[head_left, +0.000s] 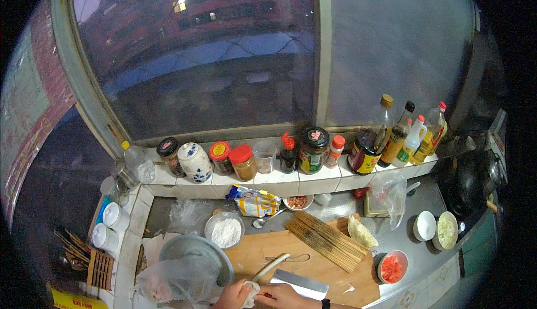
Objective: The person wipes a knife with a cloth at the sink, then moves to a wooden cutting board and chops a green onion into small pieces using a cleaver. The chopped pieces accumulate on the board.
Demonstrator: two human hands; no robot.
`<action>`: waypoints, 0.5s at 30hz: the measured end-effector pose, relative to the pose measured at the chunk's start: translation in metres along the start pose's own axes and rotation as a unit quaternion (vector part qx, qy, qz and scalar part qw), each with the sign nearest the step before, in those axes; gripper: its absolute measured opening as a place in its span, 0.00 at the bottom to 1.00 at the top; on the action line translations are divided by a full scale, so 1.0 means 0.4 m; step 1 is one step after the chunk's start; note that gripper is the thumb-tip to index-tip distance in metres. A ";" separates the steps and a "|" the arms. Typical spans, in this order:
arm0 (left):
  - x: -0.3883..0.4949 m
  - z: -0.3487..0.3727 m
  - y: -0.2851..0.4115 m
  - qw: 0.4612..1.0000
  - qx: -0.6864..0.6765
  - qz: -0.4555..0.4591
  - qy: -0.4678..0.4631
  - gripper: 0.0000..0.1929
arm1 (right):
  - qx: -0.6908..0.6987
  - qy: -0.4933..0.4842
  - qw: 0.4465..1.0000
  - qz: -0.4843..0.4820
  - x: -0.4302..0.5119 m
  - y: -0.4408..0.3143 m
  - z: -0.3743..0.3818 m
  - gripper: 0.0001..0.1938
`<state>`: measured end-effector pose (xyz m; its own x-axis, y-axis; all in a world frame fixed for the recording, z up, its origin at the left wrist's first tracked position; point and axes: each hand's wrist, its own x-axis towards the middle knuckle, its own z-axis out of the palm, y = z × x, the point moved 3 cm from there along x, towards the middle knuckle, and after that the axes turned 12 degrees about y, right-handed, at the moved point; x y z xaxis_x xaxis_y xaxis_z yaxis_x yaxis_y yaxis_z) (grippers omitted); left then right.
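At the bottom edge, my left hand [233, 296] is closed around a crumpled white piece [251, 293], perhaps cloth or peeled skin, at the lower end of a long pale stalk [270, 267], which looks like a scallion. The stalk points up and right over the wooden cutting board [256, 246]. My right hand [281, 297] has its fingers curled against the same lower end; its fingertips are hidden. Just beyond my right hand lies a cleaver [300, 284] with a broad blade. A thin wire loop [298, 258] rests under the stalk's upper end.
A bamboo mat [325, 239] and cut cabbage [361, 232] lie at the board's far right. Bowls hold white powder [225, 232], chopped red pieces [392, 268] and shredded greens [446, 232]. A blue-grey basin [228, 263] with plastic [176, 277] stands left. Bottles [365, 153] line the tiled ledge [277, 188].
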<state>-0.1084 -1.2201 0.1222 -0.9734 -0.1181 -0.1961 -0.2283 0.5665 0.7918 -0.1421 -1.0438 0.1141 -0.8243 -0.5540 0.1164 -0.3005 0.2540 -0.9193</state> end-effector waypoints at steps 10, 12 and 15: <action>0.059 0.010 -0.015 0.995 -0.101 0.001 -0.001 0.13 | -0.050 0.064 0.996 0.041 0.067 0.006 -0.016 0.15; 0.069 0.003 -0.022 0.993 -0.119 -0.020 -0.009 0.13 | -0.074 0.070 0.995 0.012 0.080 0.025 -0.010 0.15; 0.082 -0.005 -0.033 0.987 -0.154 -0.046 -0.028 0.14 | -0.071 0.027 0.995 0.067 0.093 0.061 0.009 0.19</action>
<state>-0.1373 -1.2330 0.1063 -0.9477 -0.1069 -0.3008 -0.3190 0.2798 0.9055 -0.1782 -1.0611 0.0944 -0.8851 -0.4650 0.0196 -0.2473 0.4342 -0.8662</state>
